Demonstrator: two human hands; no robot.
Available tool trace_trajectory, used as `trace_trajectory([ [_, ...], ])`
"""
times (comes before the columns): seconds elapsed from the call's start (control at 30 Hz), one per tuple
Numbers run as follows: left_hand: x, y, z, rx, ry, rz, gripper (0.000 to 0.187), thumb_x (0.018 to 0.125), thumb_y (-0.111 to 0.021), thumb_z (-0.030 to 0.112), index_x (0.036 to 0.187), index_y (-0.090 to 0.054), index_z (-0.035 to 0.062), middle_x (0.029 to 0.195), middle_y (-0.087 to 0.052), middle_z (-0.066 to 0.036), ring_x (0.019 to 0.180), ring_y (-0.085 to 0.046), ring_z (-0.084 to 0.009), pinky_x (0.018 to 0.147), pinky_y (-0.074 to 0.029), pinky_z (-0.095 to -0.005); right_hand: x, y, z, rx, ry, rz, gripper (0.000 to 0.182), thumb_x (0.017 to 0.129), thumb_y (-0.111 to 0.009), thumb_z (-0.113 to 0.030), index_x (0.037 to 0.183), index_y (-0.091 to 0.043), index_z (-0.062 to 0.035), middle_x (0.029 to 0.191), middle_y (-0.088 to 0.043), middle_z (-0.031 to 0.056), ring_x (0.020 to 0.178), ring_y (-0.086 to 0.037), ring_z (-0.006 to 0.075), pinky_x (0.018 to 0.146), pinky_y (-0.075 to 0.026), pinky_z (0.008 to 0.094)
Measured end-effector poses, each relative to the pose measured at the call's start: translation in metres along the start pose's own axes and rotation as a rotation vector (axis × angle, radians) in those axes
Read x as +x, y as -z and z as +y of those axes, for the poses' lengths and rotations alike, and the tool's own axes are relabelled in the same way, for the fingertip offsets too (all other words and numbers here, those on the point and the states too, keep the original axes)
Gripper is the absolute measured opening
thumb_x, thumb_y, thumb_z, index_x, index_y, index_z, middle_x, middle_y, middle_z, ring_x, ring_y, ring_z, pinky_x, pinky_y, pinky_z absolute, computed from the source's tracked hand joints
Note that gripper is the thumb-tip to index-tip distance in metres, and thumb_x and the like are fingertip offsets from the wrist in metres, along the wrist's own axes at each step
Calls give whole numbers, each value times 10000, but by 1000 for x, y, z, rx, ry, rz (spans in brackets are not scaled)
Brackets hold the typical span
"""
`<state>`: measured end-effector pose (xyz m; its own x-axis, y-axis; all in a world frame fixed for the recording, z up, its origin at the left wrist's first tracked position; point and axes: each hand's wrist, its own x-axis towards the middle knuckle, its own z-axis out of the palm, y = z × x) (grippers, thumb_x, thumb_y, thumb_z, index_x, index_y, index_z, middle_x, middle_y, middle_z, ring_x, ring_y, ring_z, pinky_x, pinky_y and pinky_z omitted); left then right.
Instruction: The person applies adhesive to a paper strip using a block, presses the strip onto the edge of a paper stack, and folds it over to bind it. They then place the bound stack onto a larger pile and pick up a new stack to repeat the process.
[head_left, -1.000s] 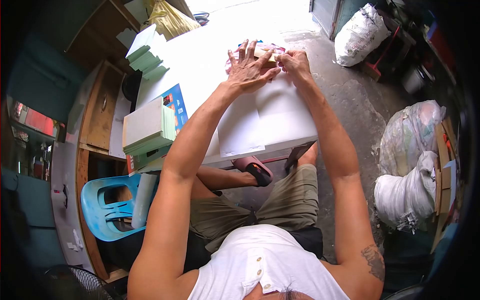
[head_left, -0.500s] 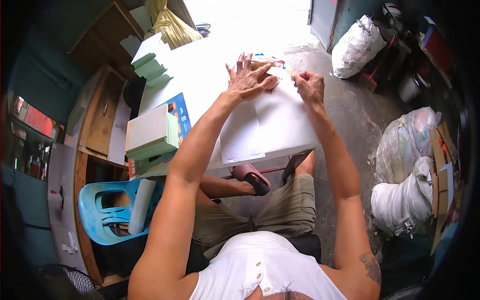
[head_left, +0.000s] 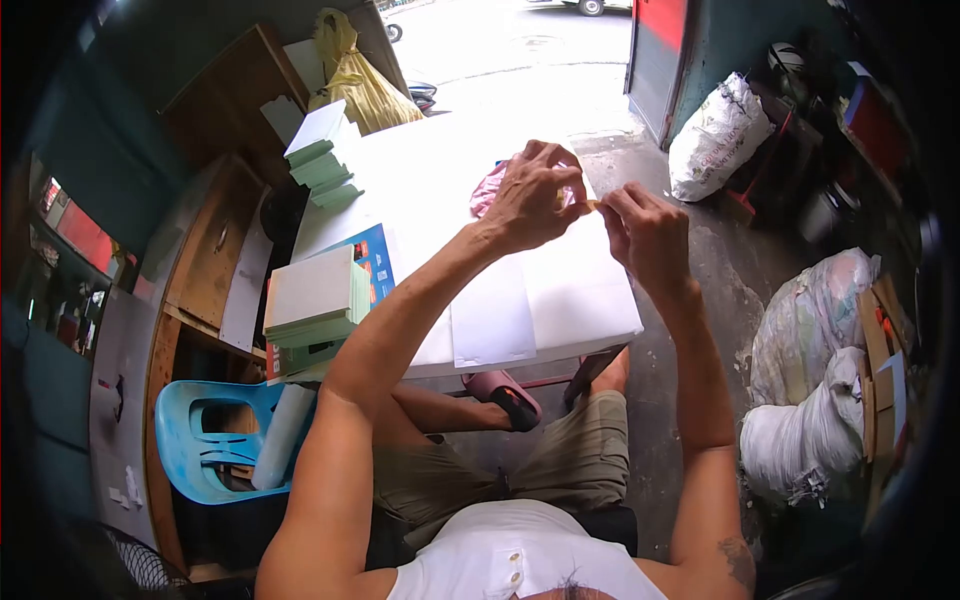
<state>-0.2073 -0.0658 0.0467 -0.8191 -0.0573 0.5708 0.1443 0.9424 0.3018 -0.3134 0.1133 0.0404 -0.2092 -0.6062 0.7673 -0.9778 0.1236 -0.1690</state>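
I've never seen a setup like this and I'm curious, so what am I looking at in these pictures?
No robot here: a person works bare-handed, filmed by one camera worn on the head, looking forward and down. The left hand and right hand pinch a small yellowish strip between them, mostly hidden by fingers. On the white table lie crumpled pink material, a flat white sheet, a blue printed sheet and stacks of pale, green-edged pieces.

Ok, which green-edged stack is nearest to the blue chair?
The stack at the near left corner of the table, by the blue sheet; the others stand farther back.
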Motion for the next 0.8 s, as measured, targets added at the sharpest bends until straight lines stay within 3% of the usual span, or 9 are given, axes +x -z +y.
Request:
trace_trajectory([
  [0.1,2,9,-4,-218,150,130,201,793,-853,255,869,-742,106,1157,-648,-95,1212,-469,-298,1002,-447,-479,3,-11,-8,298,-292,156,204,885,-757,-172,1034,-681,-56,898,-685,77,749,-674,196,645,-537,359],
  [0.17,5,9,-12,-588,399,289,250,814,-858,281,874,-730,75,1144,-647,-146,1070,-568,-260,907,-512,-405,2,-27,-12,586,-540,293,281,888,-773,-220,1096,-686,-52,918,-679,68,812,-651,162,695,-520,347],
  [0.23,7,20,4,-976,643,428,213,841,-853,244,892,-700,105,922,-678,-27,908,-631,-152,940,-476,-388,-8,-44,-4,1101,-813,98,329,874,-795,-249,1113,-691,-48,951,-676,59,877,-623,146,771,-484,341],
  [0.27,5,16,1,-1006,635,485,226,849,-847,234,900,-689,81,907,-677,-47,872,-628,-148,876,-496,-362,-15,-55,-1,1357,-945,-12,354,867,-806,-264,1122,-693,-46,967,-675,55,909,-609,138,808,-466,338],
  [0.37,-2,-3,-15,-1152,604,593,271,868,-835,221,923,-652,30,884,-667,-86,802,-614,-132,746,-532,-298,-20,-78,-9,1469,-983,6,345,823,-846,-286,1052,-722,-59,918,-682,14,894,-598,109,837,-434,331],
  [0.57,-15,-10,-32,-1120,685,549,417,861,-832,236,1110,-598,-3,998,-672,-146,905,-633,-187,813,-540,-339,-3,-99,1,1329,-1057,91,199,809,-801,-217,878,-719,-50,819,-662,22,803,-596,109,762,-454,313],
  [0.67,-25,-20,-54,-71,452,620,645,841,-829,275,1315,-490,-2,1188,-631,-218,1100,-595,-273,963,-501,-430,6,-111,17,1128,-1061,-5,167,785,-757,-194,784,-690,-41,747,-632,32,702,-570,120,658,-452,298],
  [0.7,-31,-15,-57,-119,385,444,916,828,-819,323,1525,-285,63,1412,-528,-239,1324,-477,-354,1133,-358,-547,8,-114,21,1055,-1056,-41,169,774,-743,-191,750,-678,-37,716,-619,35,656,-558,125,611,-450,290],
  [0.8,-43,-23,-70,5,109,160,1051,841,-793,371,1616,-117,158,1518,-470,-206,1410,-431,-380,1209,-223,-610,5,-125,26,940,-1079,-25,192,722,-728,-196,683,-647,-26,654,-589,37,563,-543,138,517,-461,293],
])
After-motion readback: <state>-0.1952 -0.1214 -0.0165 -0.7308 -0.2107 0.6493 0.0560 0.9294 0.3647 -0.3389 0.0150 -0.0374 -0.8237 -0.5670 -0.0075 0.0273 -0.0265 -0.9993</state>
